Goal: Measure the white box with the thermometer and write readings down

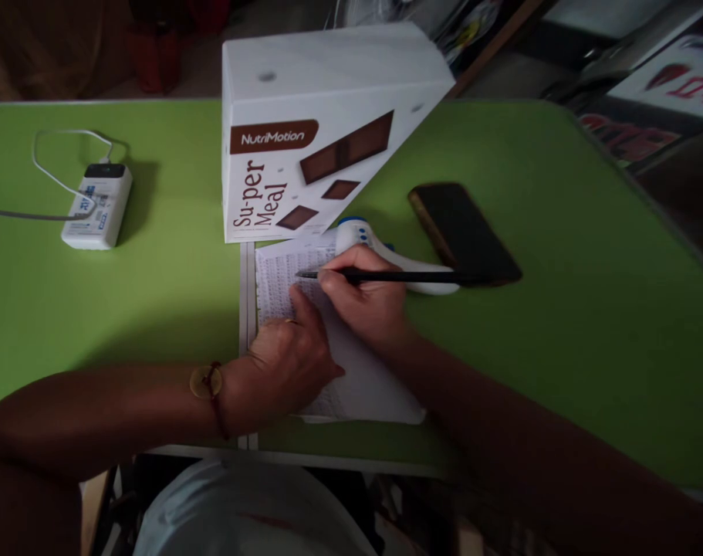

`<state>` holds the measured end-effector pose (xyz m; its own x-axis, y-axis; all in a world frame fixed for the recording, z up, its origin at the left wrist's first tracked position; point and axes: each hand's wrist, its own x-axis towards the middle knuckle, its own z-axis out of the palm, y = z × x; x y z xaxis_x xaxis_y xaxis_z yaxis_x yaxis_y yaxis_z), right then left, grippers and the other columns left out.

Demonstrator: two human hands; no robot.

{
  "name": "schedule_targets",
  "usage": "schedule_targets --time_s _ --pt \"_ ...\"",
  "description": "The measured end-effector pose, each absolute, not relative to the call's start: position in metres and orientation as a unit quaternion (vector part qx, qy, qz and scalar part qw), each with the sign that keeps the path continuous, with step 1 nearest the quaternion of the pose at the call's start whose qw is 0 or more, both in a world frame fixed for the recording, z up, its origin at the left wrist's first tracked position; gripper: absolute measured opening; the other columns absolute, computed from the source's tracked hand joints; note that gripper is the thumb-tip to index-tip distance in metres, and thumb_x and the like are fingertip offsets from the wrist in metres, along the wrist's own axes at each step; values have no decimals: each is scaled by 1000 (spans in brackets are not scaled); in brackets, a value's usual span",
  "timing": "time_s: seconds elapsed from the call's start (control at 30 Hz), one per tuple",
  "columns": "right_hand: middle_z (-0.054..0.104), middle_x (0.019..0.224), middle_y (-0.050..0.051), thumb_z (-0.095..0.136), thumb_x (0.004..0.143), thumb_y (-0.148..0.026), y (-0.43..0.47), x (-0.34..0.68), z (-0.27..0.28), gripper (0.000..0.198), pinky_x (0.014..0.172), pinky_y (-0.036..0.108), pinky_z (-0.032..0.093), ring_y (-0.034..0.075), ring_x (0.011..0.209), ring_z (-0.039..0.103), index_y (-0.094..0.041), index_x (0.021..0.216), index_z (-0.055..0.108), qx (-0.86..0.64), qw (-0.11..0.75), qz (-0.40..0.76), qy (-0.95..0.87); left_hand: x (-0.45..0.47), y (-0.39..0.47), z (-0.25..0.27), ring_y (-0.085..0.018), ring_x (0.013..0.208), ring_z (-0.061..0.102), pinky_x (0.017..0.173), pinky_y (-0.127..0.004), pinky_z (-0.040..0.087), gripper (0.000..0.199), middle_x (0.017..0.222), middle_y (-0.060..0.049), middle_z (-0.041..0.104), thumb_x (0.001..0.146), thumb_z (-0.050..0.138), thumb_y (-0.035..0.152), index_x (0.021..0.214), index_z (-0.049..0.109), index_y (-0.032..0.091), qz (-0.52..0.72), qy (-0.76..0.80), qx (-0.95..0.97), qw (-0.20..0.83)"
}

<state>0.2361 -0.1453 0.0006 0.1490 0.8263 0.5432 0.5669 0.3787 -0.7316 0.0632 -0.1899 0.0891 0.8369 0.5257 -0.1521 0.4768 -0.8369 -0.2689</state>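
Observation:
My right hand [368,297] grips a slim black pen [412,276], its tip at the printed sheet of paper [356,371]. Small rows of marks cover the sheet's left part. On the same sheet rests my left hand [293,359], index finger stretched toward the rows near the pen tip and thumb held apart; its other fingers are curled and partly hidden. Just beyond my right hand lies a white and blue infrared thermometer [354,232], partly covered by that hand and the pen.
A large white NutriMotion box [322,69] stands behind the paper. To the right, a dark phone [467,232] lies on the green table [588,309]. A white power bank [99,212] with a cable sits at the left. A grey seam runs along the paper's left side.

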Motion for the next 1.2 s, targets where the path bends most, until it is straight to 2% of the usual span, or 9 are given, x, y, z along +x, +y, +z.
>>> schedule_targets --time_s 0.2,0.4,0.6,0.8,1.03,1.2 --pt "60 64 -3 65 83 -17 -145 237 1 15 58 34 52 18 58 57 -29 77 59 -520 533 122 -656 67 -187 89 -17 62 69 49 -30 32 65 155 -45 61 121 51 49 151 70 -6 137 -261 -951 92" --pt "60 63 -3 66 86 -21 -146 237 5 14 57 33 51 18 56 56 -30 77 60 -526 532 135 -650 64 -189 87 -17 62 68 52 -30 37 64 148 -45 67 120 54 46 147 72 -9 109 -261 -954 98" --pt "59 63 -4 66 84 -19 -146 235 5 14 56 33 52 17 56 56 -29 75 62 -522 528 139 -656 65 -189 86 -17 62 69 50 -30 37 62 149 -44 67 119 57 46 149 71 -7 100 -274 -952 87" --pt "60 67 -3 67 85 -23 -146 236 -1 12 64 36 57 19 62 60 -29 77 60 -554 520 135 -636 70 -188 86 -17 58 67 47 -30 31 69 144 -47 68 120 52 50 147 71 -11 122 -267 -951 97" --pt "60 66 -2 67 86 -24 -148 236 1 12 61 36 54 19 61 57 -29 77 60 -543 514 144 -648 66 -189 82 -17 58 67 49 -30 34 67 142 -44 72 122 46 48 146 73 -8 104 -257 -952 130" --pt "60 66 -2 68 83 -26 -148 238 4 12 60 36 53 20 62 56 -30 75 60 -552 496 154 -652 61 -192 84 -16 63 67 55 -30 40 56 137 -37 78 123 47 40 138 80 -2 80 -240 -955 153"
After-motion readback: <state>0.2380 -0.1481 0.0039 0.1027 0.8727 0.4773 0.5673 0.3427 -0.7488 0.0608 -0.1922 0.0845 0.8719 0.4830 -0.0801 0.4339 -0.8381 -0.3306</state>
